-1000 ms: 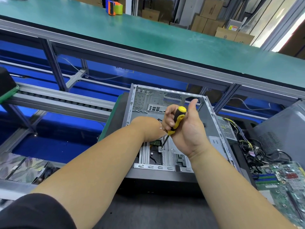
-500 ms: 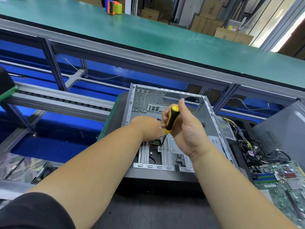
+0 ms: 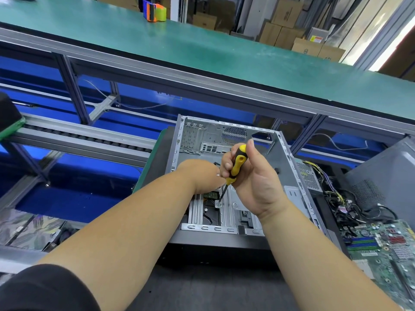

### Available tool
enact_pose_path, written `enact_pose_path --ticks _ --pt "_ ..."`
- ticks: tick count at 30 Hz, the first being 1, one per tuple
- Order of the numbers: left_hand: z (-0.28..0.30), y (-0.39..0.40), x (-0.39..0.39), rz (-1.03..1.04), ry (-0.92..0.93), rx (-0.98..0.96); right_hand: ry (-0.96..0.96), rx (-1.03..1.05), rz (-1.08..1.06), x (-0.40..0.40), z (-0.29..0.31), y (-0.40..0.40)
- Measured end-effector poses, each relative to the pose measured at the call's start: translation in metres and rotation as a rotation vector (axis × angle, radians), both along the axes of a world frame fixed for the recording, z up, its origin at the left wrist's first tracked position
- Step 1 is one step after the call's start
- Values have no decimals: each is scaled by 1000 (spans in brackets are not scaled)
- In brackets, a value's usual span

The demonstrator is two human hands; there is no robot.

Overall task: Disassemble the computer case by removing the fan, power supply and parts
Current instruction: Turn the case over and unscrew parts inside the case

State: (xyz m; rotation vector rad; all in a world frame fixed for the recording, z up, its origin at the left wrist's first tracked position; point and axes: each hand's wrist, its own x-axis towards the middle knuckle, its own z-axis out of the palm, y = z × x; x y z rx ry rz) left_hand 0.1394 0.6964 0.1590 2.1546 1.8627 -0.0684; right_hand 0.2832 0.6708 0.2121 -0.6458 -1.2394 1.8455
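A long green-topped workbench [image 3: 202, 48] runs across; cardboard boxes [image 3: 285, 23] stack behind it, beside what looks like a bright window [image 3: 390, 46].

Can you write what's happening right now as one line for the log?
right hand grips screwdriver | tip on screw in computer case | left hand rests inside case

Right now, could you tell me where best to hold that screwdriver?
By its thick yellow-and-black handle, from the right, as the right hand does now. The screwdriver leans with its thin shaft down on a screw in the case, so only the handle offers grip.
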Motion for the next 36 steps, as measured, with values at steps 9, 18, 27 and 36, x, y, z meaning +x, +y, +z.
enact_pose_path --ticks 9,18,27,36 --pt "13 -12 -1 18 -280 91 8 -100 -21 -2 3 2" --pt "32 -54 -12 -43 -427 128 57 -116 -24 -2 -2 6" --pt "27 -61 -5 -118 -319 133 50 -64 -34 2 3 2" --pt "24 -61 -7 -138 -351 127 11 -93 11 3 2 6"
